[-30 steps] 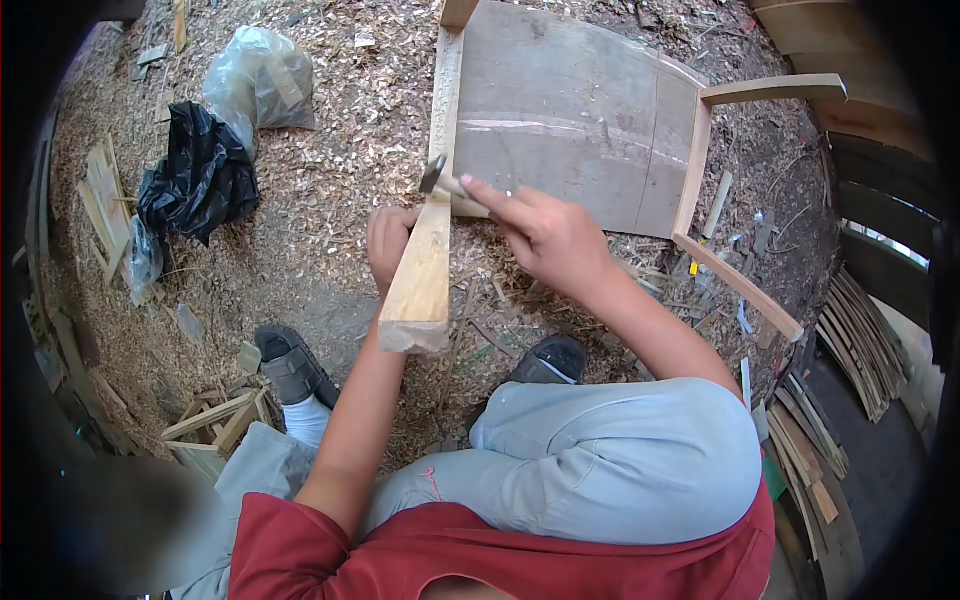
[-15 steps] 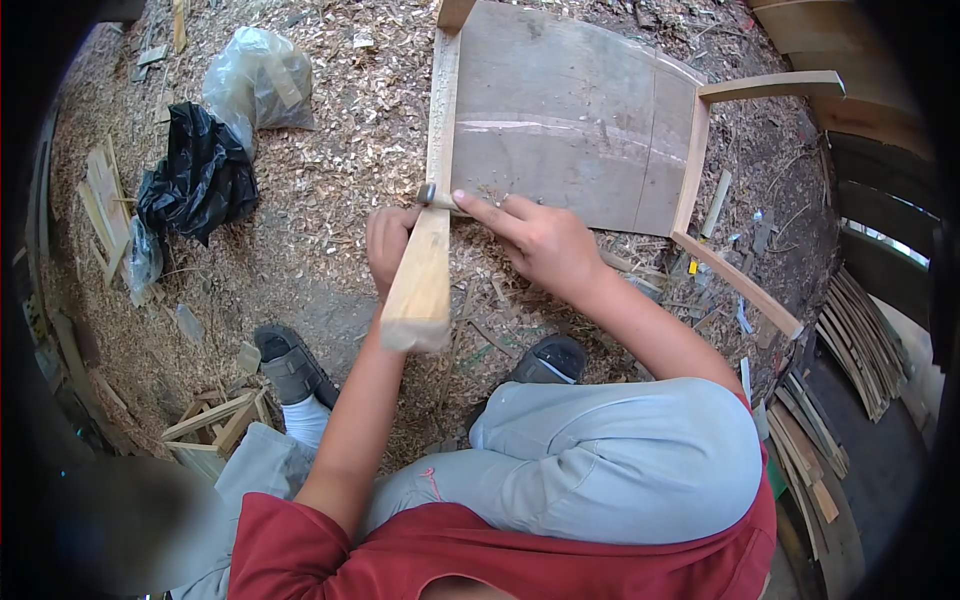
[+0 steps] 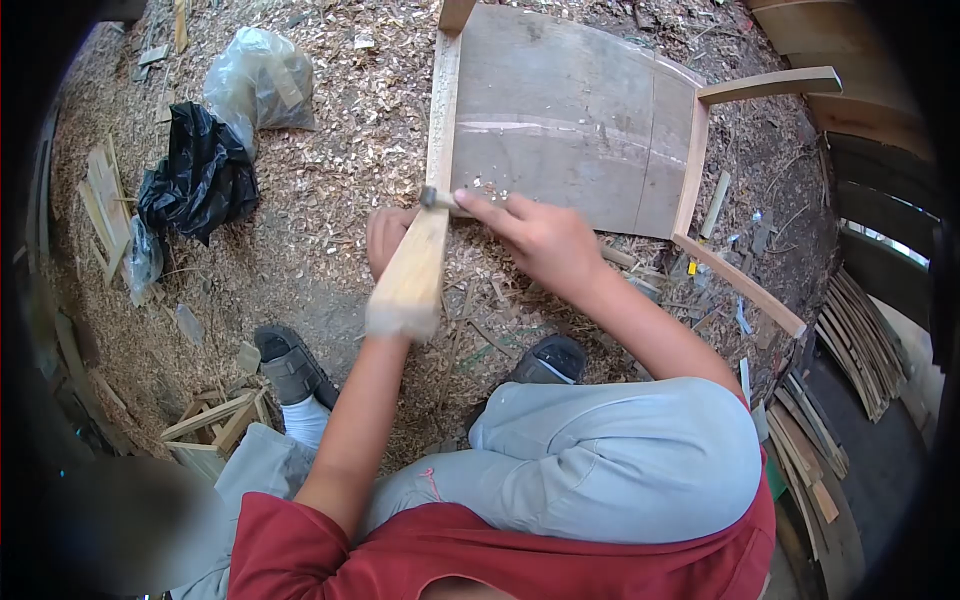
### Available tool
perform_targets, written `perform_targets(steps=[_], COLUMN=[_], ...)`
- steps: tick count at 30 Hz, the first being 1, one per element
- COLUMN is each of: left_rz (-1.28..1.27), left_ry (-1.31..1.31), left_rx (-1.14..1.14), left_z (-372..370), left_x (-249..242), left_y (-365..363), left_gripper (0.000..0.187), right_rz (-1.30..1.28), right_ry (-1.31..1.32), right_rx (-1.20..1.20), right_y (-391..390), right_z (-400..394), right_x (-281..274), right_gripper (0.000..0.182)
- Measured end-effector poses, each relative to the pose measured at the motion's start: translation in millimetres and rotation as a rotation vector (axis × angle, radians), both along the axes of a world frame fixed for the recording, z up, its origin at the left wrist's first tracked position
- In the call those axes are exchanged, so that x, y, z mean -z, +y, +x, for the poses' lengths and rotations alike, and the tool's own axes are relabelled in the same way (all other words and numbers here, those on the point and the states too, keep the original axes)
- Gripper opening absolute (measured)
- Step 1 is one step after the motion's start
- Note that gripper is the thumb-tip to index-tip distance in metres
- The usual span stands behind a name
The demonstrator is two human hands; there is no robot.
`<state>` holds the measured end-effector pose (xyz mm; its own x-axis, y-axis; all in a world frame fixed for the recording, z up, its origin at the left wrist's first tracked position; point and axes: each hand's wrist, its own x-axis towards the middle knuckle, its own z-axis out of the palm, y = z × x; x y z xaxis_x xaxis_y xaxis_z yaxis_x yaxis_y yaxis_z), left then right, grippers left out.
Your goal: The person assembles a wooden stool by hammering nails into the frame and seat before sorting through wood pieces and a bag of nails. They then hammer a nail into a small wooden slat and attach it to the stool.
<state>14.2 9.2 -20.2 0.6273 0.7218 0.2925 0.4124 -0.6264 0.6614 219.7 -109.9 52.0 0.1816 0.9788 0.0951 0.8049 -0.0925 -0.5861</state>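
A wooden frame (image 3: 690,170) with a grey panel (image 3: 560,120) is laid on the shaving-strewn ground (image 3: 330,180) in front of the seated person. Its left rail (image 3: 425,230) is the long wooden bar whose axis runs from the far top of the scene down toward the person, the near end pointing at the left knee and appearing blurred. The rail is steadied from the left side by the left hand (image 3: 385,240), whose fingers are curled against it; how firmly they are closed cannot be told. A small hammer (image 3: 432,197) is gripped by the right hand (image 3: 540,240), fingers clenched around the handle with the forefinger stretched along it. The hammer's head is placed against the rail, its handle lying crosswise to it and pointing right. A black bag (image 3: 195,175) and a clear bag (image 3: 255,80) are seen far left.
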Motion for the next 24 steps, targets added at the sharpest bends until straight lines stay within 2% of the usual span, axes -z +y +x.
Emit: perform_targets(steps=[1, 3, 8, 10, 13, 16, 19, 22, 24], left_rz=[-0.003, -0.02, -0.035, -0.031, -0.032, -0.047, -0.031, -0.022, -0.027], left_ry=[-0.025, -0.067, 0.009, -0.01, 0.001, -0.018, -0.012, -0.014, -0.033], left_rx=[-0.008, -0.034, -0.027, -0.02, -0.018, -0.028, -0.029, -0.018, -0.024], left_z=[0.3, 1.1, 0.5, 0.8, -0.9, 0.9, -0.5, 2.6, 3.2], left_x=[2.1, 0.9, -2.7, -3.2, 0.1, -0.3, 0.0, -3.8, -2.6], left_y=[-0.3, -2.0, -2.4, -1.6, -0.8, -3.5, -0.4, -1.5, -1.2], left_gripper=[0.019, 0.017, 0.019, 0.017, 0.017, 0.017, 0.017, 0.016, 0.016], right_rz=[-0.067, -0.038, -0.027, -0.106, 0.05, -0.088, -0.006, -0.085, -0.043], right_ry=[-0.037, -0.033, -0.036, -0.07, 0.035, -0.06, -0.011, -0.048, -0.068], right_rx=[-0.041, -0.031, -0.007, -0.062, 0.022, -0.072, 0.003, -0.053, -0.066], right_y=[0.3, 2.4, 0.5, 0.7, 0.8, -1.3, -3.0, -2.4, -2.6], right_z=[-0.9, 3.2, 4.0, 5.0, 5.3, 3.7, 1.4, 0.7, 5.1], right_x=[2.5, -3.3, -8.6, -5.4, -4.1, 4.5, -3.3, 5.8, 2.9], right_gripper=[0.074, 0.074, 0.074, 0.074, 0.077, 0.077, 0.075, 0.075, 0.076])
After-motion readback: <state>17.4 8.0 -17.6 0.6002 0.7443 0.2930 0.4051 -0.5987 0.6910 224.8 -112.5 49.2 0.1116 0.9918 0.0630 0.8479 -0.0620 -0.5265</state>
